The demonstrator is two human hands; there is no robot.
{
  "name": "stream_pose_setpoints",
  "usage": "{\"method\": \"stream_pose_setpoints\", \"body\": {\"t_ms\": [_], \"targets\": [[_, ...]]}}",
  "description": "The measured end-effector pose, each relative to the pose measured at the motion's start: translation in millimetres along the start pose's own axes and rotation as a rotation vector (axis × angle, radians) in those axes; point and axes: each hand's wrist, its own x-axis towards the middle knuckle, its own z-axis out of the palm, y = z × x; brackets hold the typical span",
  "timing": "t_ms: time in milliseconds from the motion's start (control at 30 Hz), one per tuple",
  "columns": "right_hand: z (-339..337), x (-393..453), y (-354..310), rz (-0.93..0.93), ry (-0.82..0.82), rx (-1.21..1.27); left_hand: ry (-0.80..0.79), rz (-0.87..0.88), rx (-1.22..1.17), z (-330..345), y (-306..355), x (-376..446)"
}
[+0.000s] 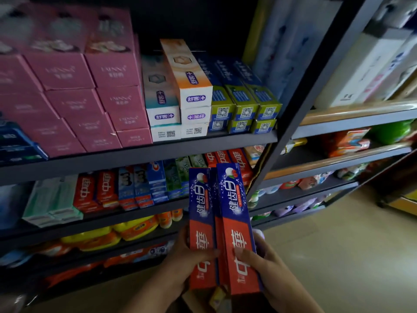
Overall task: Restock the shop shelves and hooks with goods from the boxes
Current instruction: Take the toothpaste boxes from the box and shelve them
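Fingers: left hand (180, 260) and right hand (268, 269) each clamp a toothpaste box (237, 222).
Progress: shelves (140, 152) mostly stocked (these boxes not yet placed).

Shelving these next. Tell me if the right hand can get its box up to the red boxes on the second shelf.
Probably yes. The right hand grips its box just below the red boxes, and nothing lies between.
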Motion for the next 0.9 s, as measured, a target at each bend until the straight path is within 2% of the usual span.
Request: {"method": "stream_pose_setpoints", "body": {"t_ms": [200, 400, 533, 767, 900], "targets": [[15, 3, 3, 0.001, 0.008, 0.046, -0.063, -0.001, 0.0, -9, 9, 2], [14, -6, 0, -0.023, -0.026, 0.046, 0.008, 0.058, 0.027, -2, 5, -3], [9, -10, -4, -0.002, -0.052, 0.015, 0.006, 0.013, -0.001, -2, 4, -6], [3, -14, -10, 0.024, -0.099, 0.224, -0.077, -0.05, -0.06, -19, 0, -3], [-11, 6, -13, 0.067, 0.091, 0.204, -0.073, -0.081, -0.087, -32, 1, -5]]}}
